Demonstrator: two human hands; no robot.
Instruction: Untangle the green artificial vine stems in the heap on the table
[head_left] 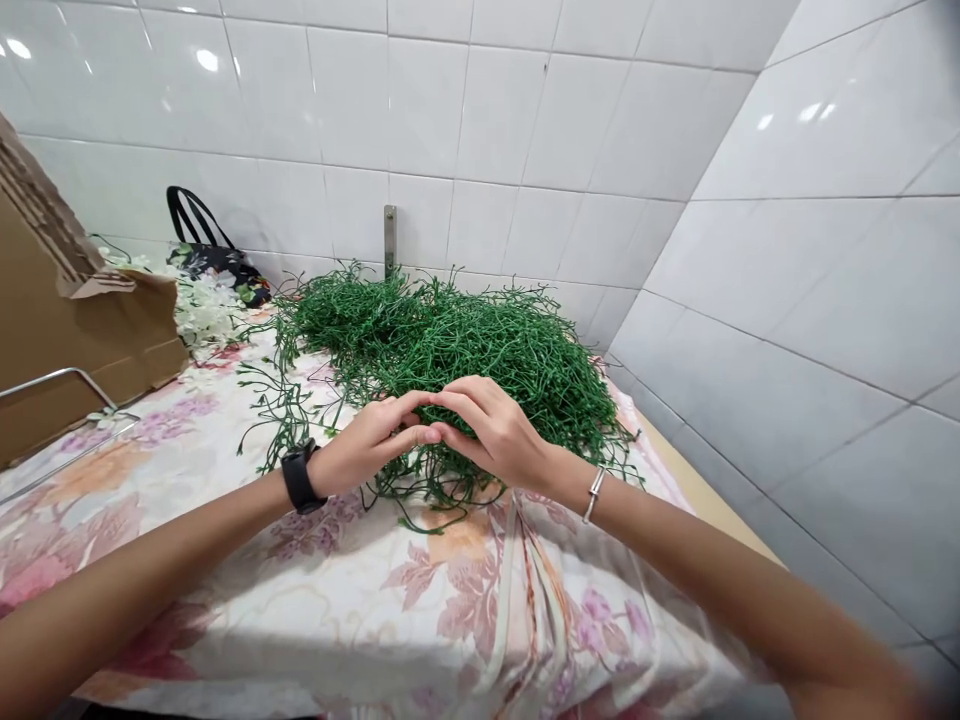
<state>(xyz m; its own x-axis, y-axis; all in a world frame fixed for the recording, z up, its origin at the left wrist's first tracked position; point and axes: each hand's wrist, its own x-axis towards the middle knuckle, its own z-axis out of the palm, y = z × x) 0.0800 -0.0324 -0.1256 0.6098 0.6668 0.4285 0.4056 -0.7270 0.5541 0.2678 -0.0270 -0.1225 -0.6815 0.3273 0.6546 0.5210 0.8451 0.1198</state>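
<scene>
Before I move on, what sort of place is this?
Probably a makeshift work corner indoors: glossy white wall tiles meet in a corner, a flowered cloth covers the work surface, and a heap of green stems lies on it.

the stem pile (495, 345) is deep green throughout. under it, the cloth (300, 620) is white, printed with pink, mauve and orange flowers and dusty-pink leaves. left of the pile, the cardboard box (112, 345) is brown, the blossoms (206, 318) white, the bag (214, 262) black with coloured flecks. behind the pile, the tiles (424, 110) are glossy white with grey joints. before the pile, the watch (301, 478) is black, the bracelet (595, 494) silver.
</scene>
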